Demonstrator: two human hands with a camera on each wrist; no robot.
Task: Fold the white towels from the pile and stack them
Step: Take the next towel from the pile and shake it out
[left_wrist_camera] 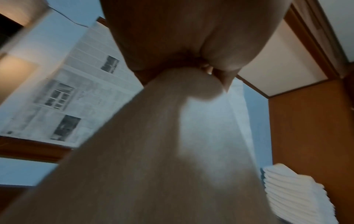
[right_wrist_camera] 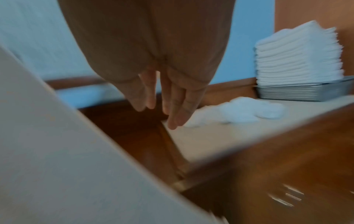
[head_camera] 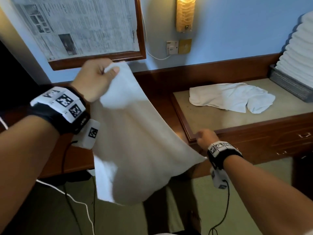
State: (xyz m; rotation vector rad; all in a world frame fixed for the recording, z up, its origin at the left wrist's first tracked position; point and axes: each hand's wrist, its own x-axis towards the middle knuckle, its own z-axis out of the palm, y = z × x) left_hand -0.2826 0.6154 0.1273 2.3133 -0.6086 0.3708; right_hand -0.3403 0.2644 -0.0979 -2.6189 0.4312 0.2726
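Towel (head_camera: pixel 135 133) in the air, unfolded, hanging from my left hand (head_camera: pixel 94 80). Thumb and curled fingers pinch one top corner up near the framed newspaper (head_camera: pixel 79 26) on the wall. The cloth drapes down and to the right in front of me, over the floor, clear of the desk.

Right hand (head_camera: pixel 205 138) low, just beside the towel's far lower edge, at the corner of the desk (head_camera: pixel 220 121). From the wrist view its fingers (right_wrist_camera: pixel 178 109) hang straight and loose, holding nothing. Cloth passes beside them; no contact that I can see.

Stack of folded towels (head_camera: pixel 299 51): tall, many layers, standing in a grey tray (head_camera: pixel 288 85) at the right end of the desk against the wall. So a good share of the work looks done.

Loose towel (head_camera: pixel 232 97): one crumpled white heap on the desk pad, between me and the tray. It may be one cloth or two; I cannot tell. That is all the pile that shows.

Judgement: late in the task. The held towel has no fold in it yet. It needs a second corner taken, the folds made, then a place on top of the stack. After that, the heap on the desk.

Lamp (head_camera: pixel 185 14) lit above. Both wrist views blurred.
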